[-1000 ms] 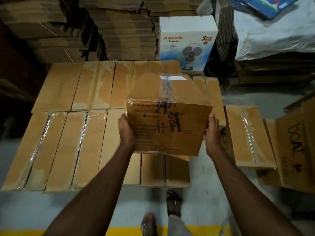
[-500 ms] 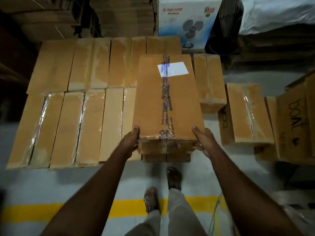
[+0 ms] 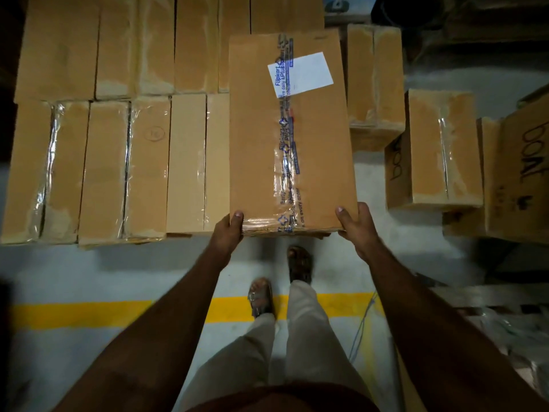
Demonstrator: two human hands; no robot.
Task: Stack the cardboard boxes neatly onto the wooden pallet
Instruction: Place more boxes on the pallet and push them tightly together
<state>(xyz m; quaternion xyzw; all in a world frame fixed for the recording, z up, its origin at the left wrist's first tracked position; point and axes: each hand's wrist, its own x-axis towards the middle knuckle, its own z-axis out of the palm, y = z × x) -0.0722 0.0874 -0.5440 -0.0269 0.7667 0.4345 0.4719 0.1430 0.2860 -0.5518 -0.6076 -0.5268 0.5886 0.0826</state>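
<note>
Stacked boxes (image 3: pixel 118 144) crowd left; bare floor (image 3: pixel 386 233) lies right

Brown box (image 3: pixel 258 138) (blue-printed tape (image 3: pixel 286 162))

Boxes in rows, one held at the near edge

The taped box (image 3: pixel 292 132) lies at the stacked boxes' (image 3: pixel 118 162) right end; left hand (image 3: pixel 227 233) and right hand (image 3: pixel 356 226) grip its near corners. More boxes (image 3: pixel 439 150) stand right.

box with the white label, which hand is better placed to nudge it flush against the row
Right hand: it grips the box at its outer near corner, away from the row, so it can push inward; left hand sits on the row side.
</note>
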